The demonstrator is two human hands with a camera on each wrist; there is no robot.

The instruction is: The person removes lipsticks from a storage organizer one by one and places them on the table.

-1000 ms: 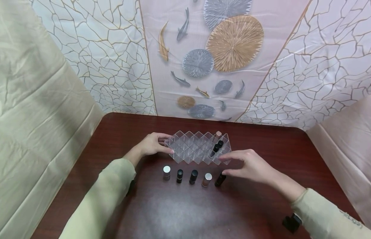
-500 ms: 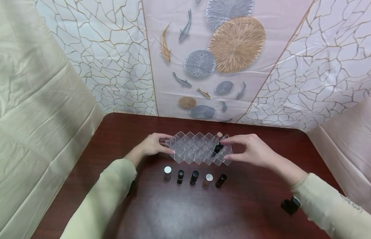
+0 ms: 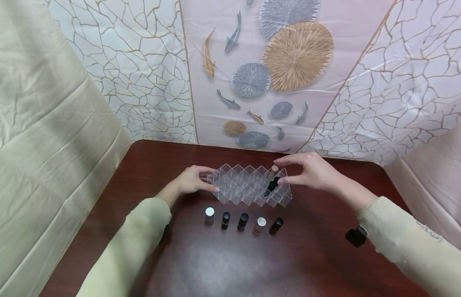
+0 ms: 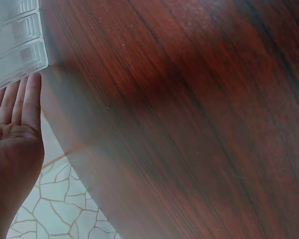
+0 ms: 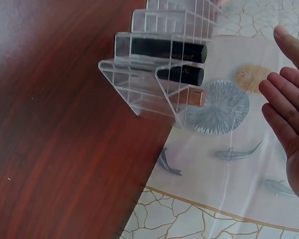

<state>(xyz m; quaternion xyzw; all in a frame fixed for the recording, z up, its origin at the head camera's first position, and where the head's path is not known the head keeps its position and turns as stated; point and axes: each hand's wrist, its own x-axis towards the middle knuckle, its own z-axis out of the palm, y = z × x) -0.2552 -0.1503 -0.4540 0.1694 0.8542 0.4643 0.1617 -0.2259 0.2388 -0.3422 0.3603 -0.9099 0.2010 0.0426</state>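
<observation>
Right hand has moved from the rack's front to its back right corner.
Its fingers are apart near the copper tube, set in the rack by two black tubes; the left hand, fingers straight, touches the left end. Five tubes stand on the counter, probably light, stiff, slick, best pinched at the cap.

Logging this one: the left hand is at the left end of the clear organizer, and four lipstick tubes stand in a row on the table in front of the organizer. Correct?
Not quite: the count is off. The head view shows five lipstick tubes in that row on the table, not four. The rest stands.
</observation>
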